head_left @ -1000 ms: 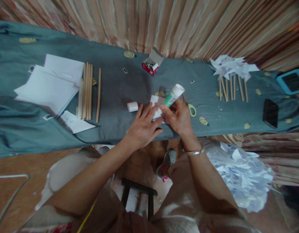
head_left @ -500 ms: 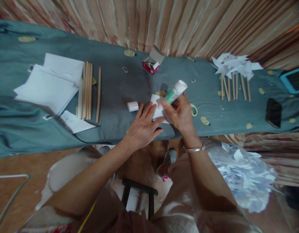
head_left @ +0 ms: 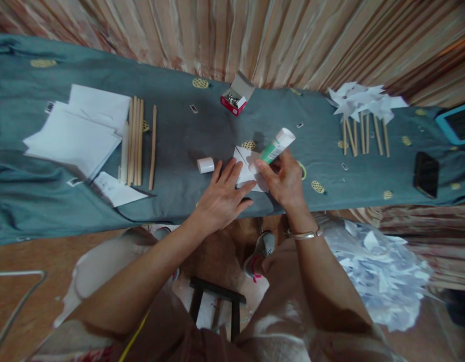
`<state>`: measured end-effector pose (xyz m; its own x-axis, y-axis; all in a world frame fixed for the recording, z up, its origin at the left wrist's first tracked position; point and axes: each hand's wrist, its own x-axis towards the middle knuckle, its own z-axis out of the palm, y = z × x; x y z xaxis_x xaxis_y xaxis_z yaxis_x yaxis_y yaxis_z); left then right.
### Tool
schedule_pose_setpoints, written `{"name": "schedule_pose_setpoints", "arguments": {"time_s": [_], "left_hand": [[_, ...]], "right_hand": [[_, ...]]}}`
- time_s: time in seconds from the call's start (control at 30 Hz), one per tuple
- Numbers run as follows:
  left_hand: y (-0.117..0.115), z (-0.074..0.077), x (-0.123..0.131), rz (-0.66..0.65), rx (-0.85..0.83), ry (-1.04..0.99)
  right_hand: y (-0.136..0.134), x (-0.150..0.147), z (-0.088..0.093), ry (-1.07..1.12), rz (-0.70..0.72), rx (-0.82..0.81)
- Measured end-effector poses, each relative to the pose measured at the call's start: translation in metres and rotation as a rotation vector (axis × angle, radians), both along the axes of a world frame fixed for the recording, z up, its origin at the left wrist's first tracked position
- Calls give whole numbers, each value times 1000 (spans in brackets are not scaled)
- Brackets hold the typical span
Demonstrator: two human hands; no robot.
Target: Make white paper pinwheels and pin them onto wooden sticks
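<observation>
A green and white glue stick (head_left: 274,150) is gripped in my right hand (head_left: 285,178), tilted up to the right with its lower end at a small white paper piece (head_left: 245,173). My left hand (head_left: 222,193) lies with fingers spread, its fingertips pressing the paper's left side to the cloth. The paper looks folded, with a crease or slit near its upper corner. Just left of those fingertips rests the white glue cap (head_left: 205,165) on its side. Partly hidden behind my right hand is a light-green ring (head_left: 302,170), perhaps a scissors handle or tape roll.
White paper sheets (head_left: 76,136) and several wooden sticks (head_left: 136,143) lie at left. A red box (head_left: 234,100) of small metal pieces stands open at the back. Paper pinwheels (head_left: 364,103) on sticks, a phone (head_left: 426,175) and a blue-framed device (head_left: 458,124) are at right. A bag of paper scraps (head_left: 383,271) sits below.
My right hand has shifted slightly right and down with the glue stick, and more of the paper shows beneath its end. My left hand stays in place.
</observation>
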<state>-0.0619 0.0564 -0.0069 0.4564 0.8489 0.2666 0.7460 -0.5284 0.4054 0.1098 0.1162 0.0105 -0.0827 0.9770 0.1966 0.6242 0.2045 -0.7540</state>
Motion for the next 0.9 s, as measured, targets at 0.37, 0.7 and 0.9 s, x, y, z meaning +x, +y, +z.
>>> {"name": "schedule_pose_setpoints", "arguments": {"time_s": [0.37, 0.7, 0.9], "left_hand": [[1, -2, 1, 2, -14, -5], [0, 1, 0, 2, -23, 18], [2, 0, 1, 2, 8, 18]], "right_hand": [[-8, 0, 2, 0, 9, -11], [-6, -6, -7, 70, 54, -29], [7, -10, -11, 329, -28, -28]]}}
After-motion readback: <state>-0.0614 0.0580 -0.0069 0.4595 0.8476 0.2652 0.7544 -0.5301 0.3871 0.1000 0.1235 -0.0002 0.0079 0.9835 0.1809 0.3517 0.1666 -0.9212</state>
